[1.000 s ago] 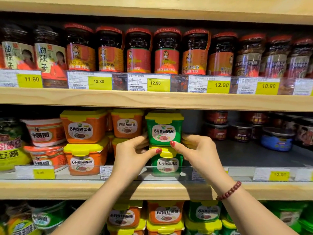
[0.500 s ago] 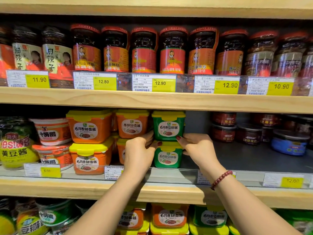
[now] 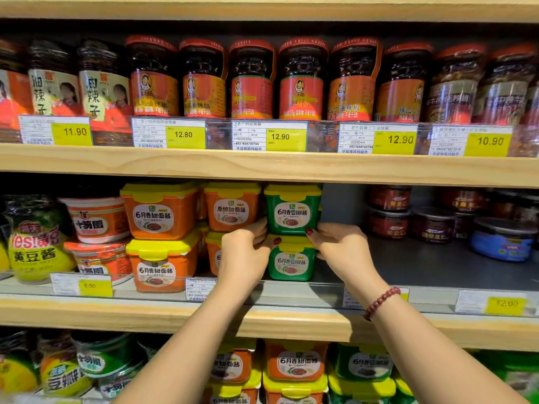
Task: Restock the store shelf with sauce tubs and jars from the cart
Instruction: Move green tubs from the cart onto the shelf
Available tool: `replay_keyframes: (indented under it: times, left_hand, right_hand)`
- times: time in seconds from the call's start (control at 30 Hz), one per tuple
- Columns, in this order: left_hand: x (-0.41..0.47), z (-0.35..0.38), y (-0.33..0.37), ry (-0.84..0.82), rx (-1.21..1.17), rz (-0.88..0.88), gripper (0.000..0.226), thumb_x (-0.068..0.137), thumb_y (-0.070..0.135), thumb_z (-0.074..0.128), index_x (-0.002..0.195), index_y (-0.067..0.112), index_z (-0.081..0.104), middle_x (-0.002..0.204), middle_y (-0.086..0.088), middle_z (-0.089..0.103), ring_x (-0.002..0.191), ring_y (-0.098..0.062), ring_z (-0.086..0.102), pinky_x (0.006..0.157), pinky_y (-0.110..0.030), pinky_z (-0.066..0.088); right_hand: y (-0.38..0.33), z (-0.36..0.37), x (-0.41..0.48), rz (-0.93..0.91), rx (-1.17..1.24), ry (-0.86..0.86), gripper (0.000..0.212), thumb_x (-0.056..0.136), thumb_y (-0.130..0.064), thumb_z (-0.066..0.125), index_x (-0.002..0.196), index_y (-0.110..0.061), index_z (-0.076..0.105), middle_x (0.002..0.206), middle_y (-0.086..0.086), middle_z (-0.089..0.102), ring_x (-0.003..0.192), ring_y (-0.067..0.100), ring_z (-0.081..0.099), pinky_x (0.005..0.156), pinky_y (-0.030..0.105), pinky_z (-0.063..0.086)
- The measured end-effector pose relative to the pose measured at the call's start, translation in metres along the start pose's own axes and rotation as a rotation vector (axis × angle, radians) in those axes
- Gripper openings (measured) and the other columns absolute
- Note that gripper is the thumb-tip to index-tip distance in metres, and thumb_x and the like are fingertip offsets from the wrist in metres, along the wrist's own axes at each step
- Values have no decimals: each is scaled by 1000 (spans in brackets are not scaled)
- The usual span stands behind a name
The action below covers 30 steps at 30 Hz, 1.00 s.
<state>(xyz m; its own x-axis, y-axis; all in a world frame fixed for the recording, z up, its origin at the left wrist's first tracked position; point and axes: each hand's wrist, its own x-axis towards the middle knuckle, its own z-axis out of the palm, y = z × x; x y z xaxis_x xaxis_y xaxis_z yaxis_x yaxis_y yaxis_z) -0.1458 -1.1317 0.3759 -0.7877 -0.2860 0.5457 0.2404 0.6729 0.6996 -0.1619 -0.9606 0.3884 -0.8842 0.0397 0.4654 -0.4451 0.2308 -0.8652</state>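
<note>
Both hands were in at the middle wooden shelf, on a two-high stack of green plastic sauce tubs with yellow lids. Left hand sat against the left side of the stack at the seam between the tubs, fingers curled in and pressed on the upper green tub and the lid of the lower green tub. Right hand mirrored it on the right side, thumb tip touching the upper tub's lower corner, the other fingers behind the stack so the grip there couldn't be fully seen. A red bead bracelet was on the right wrist. The stack stood near the front of the shelf, just right of the orange plastic tubs with yellow lids, also two high. Bare grey shelf floor to the right, then small dark round jars well apart. Red-lidded chili sauce jars lined the shelf above, yellow price tags along its front edge.
</note>
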Motion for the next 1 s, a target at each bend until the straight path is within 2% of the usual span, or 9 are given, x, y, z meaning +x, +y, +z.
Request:
replay_keyframes:
  times: [0.07,0.13,0.17,0.3,0.37,0.57,0.83,0.9,1.0]
  left_hand:
    - [-7,-6,5,2,-70,20,26,76,20,70,95,2,71,101,-6,72,94,-17,66,85,-30,55]
    - [-18,-15,12,23,-137,76,27,79,16,71,105,9,71,104,7,68,92,-4,61,77,0,44]
    - [-23,-18,14,51,-144,111,28,79,17,72,106,11,71,102,9,67,91,-2,59,73,4,41]
    - [-47,-17,23,19,-251,203,29,77,26,74,106,25,70,102,16,66,100,0,60,87,-22,52]
    - [-59,-11,32,-40,-308,252,30,76,30,74,106,31,68,104,23,63,102,2,59,88,-26,52]
    - [-100,32,65,-265,-512,372,31,73,48,63,103,39,65,104,23,64,103,2,58,87,-16,47]
    - [-181,143,111,-602,-714,455,28,75,41,60,101,33,66,101,18,66,99,1,60,87,-17,46]
    - [-206,172,125,-666,-735,477,27,76,39,58,99,29,67,101,15,66,99,6,59,87,-11,43]
    - [-248,211,150,-766,-750,487,28,75,39,56,96,26,68,100,15,66,98,9,57,88,-6,39]
  right_hand:
    - [-1,-4,-5,1,-33,-3,26,86,-16,69,111,-7,69,95,-2,71,94,16,67,90,43,55]
    - [-4,-12,-12,-46,-119,5,33,87,-21,68,119,-12,65,109,0,70,98,12,66,89,38,55]
    - [-6,-17,-19,-84,-164,18,34,87,-23,67,120,-15,65,110,-2,69,99,8,64,88,32,55]
    - [-9,-42,-53,-232,-231,90,29,87,-28,68,116,-24,66,108,-14,68,102,-3,61,89,14,48]
    - [-5,-58,-72,-270,-265,143,30,85,-27,70,115,-26,67,109,-17,66,105,-6,59,90,7,43]
    - [21,-116,-144,-171,-294,347,33,80,-38,72,112,-32,66,113,-21,65,112,-3,57,93,11,41]
    - [56,-212,-252,110,-557,583,34,80,-51,69,112,-42,61,118,-28,58,112,-12,49,89,1,34]
    - [66,-238,-283,160,-659,655,33,78,-49,64,110,-45,58,117,-30,57,113,-12,49,91,4,35]
    - [79,-276,-329,222,-773,766,31,78,-40,67,108,-41,59,114,-17,62,110,4,56,91,14,41]
